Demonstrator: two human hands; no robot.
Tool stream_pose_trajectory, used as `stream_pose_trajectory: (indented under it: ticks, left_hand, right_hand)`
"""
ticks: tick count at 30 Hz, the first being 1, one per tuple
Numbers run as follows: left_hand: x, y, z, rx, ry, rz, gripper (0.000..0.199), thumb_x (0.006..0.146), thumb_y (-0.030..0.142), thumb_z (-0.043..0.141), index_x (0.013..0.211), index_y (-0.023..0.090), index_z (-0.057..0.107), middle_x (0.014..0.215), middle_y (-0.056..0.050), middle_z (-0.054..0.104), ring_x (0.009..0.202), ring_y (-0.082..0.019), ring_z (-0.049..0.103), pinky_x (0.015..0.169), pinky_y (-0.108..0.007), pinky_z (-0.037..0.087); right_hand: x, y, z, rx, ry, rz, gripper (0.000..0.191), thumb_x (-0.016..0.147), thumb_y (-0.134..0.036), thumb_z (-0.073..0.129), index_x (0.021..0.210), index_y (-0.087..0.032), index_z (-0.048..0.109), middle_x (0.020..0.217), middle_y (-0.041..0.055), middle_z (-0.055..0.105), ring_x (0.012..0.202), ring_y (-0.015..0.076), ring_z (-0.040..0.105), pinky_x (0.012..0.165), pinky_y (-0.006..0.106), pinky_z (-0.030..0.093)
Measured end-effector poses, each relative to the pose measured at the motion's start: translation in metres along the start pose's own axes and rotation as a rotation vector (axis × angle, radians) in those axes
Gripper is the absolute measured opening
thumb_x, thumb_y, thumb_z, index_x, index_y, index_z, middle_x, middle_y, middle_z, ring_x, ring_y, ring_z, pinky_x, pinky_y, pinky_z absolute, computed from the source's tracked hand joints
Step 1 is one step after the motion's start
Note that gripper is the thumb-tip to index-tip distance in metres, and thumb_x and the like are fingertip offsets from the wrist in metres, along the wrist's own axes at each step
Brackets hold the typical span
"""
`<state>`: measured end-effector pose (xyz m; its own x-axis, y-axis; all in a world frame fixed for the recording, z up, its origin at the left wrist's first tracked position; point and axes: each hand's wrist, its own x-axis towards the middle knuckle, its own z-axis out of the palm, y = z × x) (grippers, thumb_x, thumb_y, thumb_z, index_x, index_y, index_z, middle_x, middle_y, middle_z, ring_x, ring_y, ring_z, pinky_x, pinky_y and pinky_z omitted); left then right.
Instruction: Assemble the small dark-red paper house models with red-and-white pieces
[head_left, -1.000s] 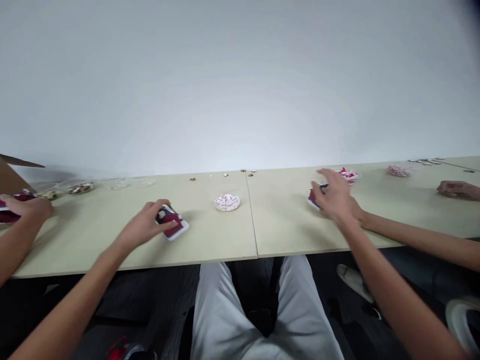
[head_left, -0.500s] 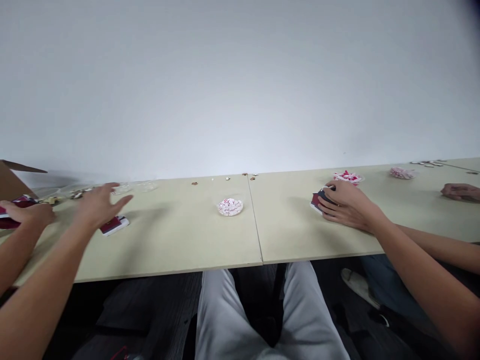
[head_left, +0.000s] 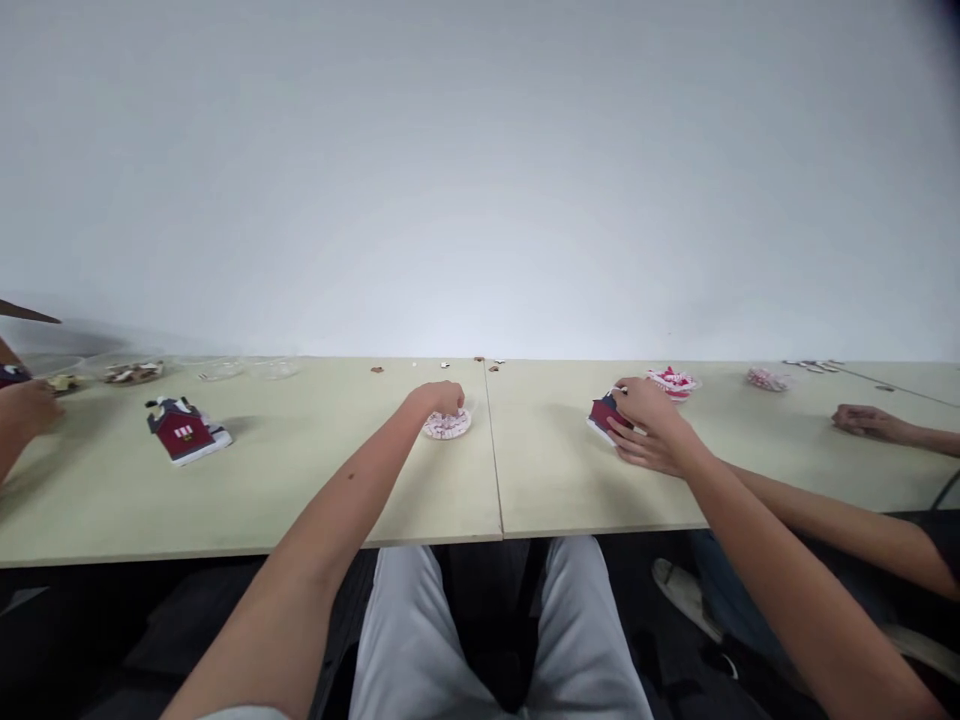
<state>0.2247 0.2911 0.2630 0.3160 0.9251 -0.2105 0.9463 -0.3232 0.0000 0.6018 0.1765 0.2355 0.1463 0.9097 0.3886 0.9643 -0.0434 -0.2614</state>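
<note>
Away from the red model house (head_left: 180,432), left standing on the table (head_left: 112,500), and across to the small dish (head_left: 469,422) of red-and-white bits (head_left: 447,427): left hand (head_left: 439,398) bunched there, any grip hidden; right hand (head_left: 651,425) closed around a second red house (head_left: 603,412).

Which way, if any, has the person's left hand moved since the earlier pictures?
Yes: the left hand moved right, away from the model house, closer to the table seam.

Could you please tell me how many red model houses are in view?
3: a house on the table, a house in the right hand, perhaps one under a co-worker's hand, far left.
</note>
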Motion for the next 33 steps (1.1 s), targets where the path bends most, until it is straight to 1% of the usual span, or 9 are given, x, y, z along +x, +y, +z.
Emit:
stream_pose_trajectory:
  ticks: [3,6,10,13,17,19,25,29,33]
  left_hand:
    - [0.012,0.006,0.006,0.032,-0.008,-0.025,0.033,0.071,0.017,0.070,0.103,0.019,0.076,0.117,-0.015,0.074,0.096,-0.030,0.071,0.083,-0.037,0.053]
    - [0.013,0.005,0.011,0.061,0.017,-0.019,0.025,0.072,0.015,0.067,0.095,0.016,0.075,0.113,-0.017,0.074,0.095,-0.031,0.070,0.083,-0.039,0.053]
    - [0.004,-0.001,0.006,0.065,0.111,-0.004,0.023,0.080,0.020,0.060,0.099,0.018,0.072,0.111,-0.016,0.073,0.092,-0.027,0.069,0.082,-0.036,0.051]
    - [-0.011,0.003,0.004,0.027,0.246,0.046,0.030,0.093,0.027,0.044,0.111,0.022,0.067,0.112,-0.013,0.072,0.092,-0.025,0.068,0.079,-0.034,0.050]
    - [-0.037,0.023,0.023,-0.230,0.532,0.237,0.030,0.097,0.033,0.039,0.106,0.023,0.066,0.101,-0.008,0.072,0.087,-0.022,0.065,0.076,-0.031,0.047]
    - [-0.050,0.038,0.042,-0.353,0.601,0.303,0.028,0.097,0.033,0.041,0.102,0.023,0.067,0.096,-0.007,0.071,0.083,-0.021,0.063,0.076,-0.032,0.046]
    - [-0.074,0.085,0.095,-0.782,0.570,0.394,0.020,0.094,0.034,0.050,0.091,0.020,0.064,0.088,-0.005,0.067,0.082,-0.020,0.060,0.074,-0.030,0.045]
    - [-0.070,0.105,0.113,-0.989,0.535,0.431,0.027,0.098,0.042,0.045,0.091,0.020,0.059,0.087,-0.004,0.064,0.080,-0.018,0.057,0.074,-0.029,0.045]
    - [-0.062,0.105,0.121,-1.069,0.501,0.415,0.032,0.098,0.049,0.045,0.092,0.020,0.056,0.088,-0.004,0.063,0.081,-0.018,0.057,0.076,-0.029,0.047]
  right_hand:
    - [-0.006,0.007,0.005,0.008,-0.051,-0.026,0.035,0.100,-0.025,0.043,0.113,-0.016,0.074,0.107,0.0179,0.076,0.095,0.0214,0.068,0.081,0.028,0.045]
    - [0.007,0.007,0.013,-0.003,-0.083,-0.006,0.032,0.099,-0.025,0.046,0.112,-0.016,0.074,0.106,0.0168,0.076,0.095,0.0213,0.069,0.080,0.027,0.045]
    - [0.048,-0.013,0.028,-0.015,-0.053,0.048,0.036,0.099,-0.031,0.046,0.120,-0.013,0.069,0.109,0.0197,0.074,0.099,0.0272,0.069,0.079,0.031,0.045]
    - [0.059,-0.034,0.040,0.008,-0.024,0.054,0.044,0.100,-0.043,0.046,0.129,-0.016,0.064,0.117,0.0180,0.073,0.105,0.0290,0.069,0.081,0.033,0.046]
    - [0.034,-0.060,0.050,0.106,-0.049,-0.048,0.053,0.099,-0.060,0.044,0.127,-0.020,0.065,0.115,0.0137,0.074,0.104,0.0287,0.069,0.080,0.033,0.047]
    - [0.015,-0.072,0.052,0.159,-0.051,-0.135,0.055,0.098,-0.062,0.044,0.132,-0.022,0.061,0.114,0.0126,0.074,0.104,0.0293,0.068,0.080,0.033,0.048]
    - [-0.028,-0.099,0.053,0.191,0.012,-0.203,0.061,0.097,-0.061,0.045,0.144,-0.021,0.049,0.114,0.0150,0.070,0.110,0.0331,0.062,0.083,0.038,0.049]
    - [-0.043,-0.113,0.060,0.202,0.055,-0.241,0.061,0.097,-0.061,0.046,0.141,-0.020,0.052,0.121,0.0178,0.065,0.117,0.0358,0.057,0.090,0.045,0.050]
    - [-0.048,-0.120,0.074,0.438,0.083,-0.310,0.070,0.098,-0.056,0.046,0.154,-0.015,0.035,0.146,0.0204,0.051,0.135,0.0353,0.047,0.108,0.052,0.043]
